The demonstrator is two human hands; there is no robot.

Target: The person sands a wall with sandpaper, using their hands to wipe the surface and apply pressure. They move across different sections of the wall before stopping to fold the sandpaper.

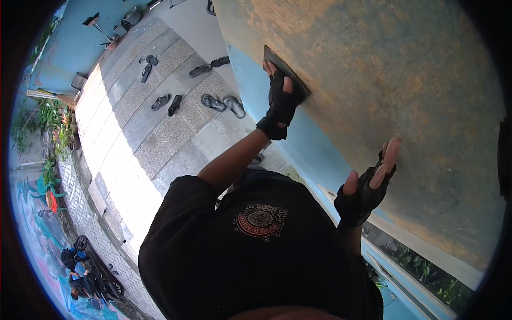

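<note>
My left hand (281,98), in a black fingerless glove, presses a thin, dark sheet of sandpaper (300,84) flat against the wall (384,74). Its fingers lie over the sheet, and the sheet's long edge sticks out past them. The wall is patchy, with worn grey-blue and tan areas, and light blue paint along its left part. Lower and to the right, my right hand (368,189) wears a matching glove. Its fingers are stretched out and apart close to the wall surface, with nothing in them.
Several pairs of sandals (213,103) lie on the tiled floor (160,128) to the left. A broom (98,25) and a bucket (132,16) stand by the far blue wall. A person sits near a parked motorcycle (101,272) at lower left. Plants (416,261) grow below the wall's edge.
</note>
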